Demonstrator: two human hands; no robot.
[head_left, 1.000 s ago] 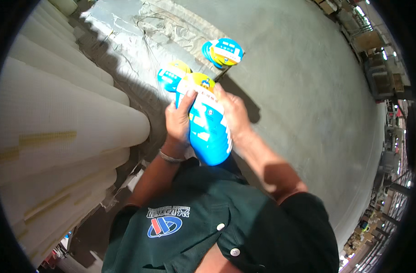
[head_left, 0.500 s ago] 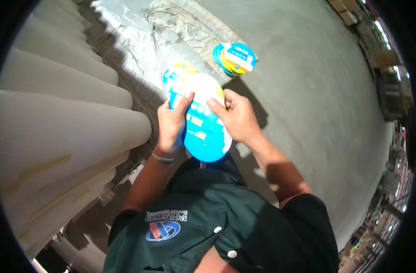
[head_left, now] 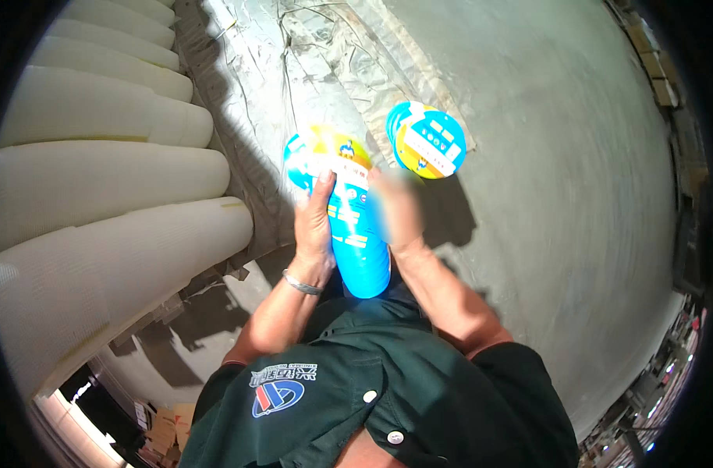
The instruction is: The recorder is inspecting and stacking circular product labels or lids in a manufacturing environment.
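In front of my body is a stack of round blue, yellow and white printed labels (head_left: 359,246), bowed lengthwise so that it looks narrow. My left hand (head_left: 316,222) grips its left edge, thumb lying on the printed face. At the right edge is my right hand (head_left: 398,209), its fingers smeared by motion; whether they grip the labels cannot be made out. Just past my left hand, more blue round labels (head_left: 296,161) show, partly covered by the stack. Farther off to the right, another loose pile of the same round labels (head_left: 428,147) lies spread.
Thick white rolls (head_left: 115,195) lie side by side on the left. Crumpled silvery sheeting (head_left: 325,54) covers the floor ahead, beside grey concrete (head_left: 551,171). Cardboard boxes (head_left: 165,429) stand at lower left, and others (head_left: 657,70) line the far right edge.
The held stack has gone from flat and wide to bowed and narrow. My right hand has shifted slightly and is blurred. The view has shifted, so the far pile appears lower and farther right.
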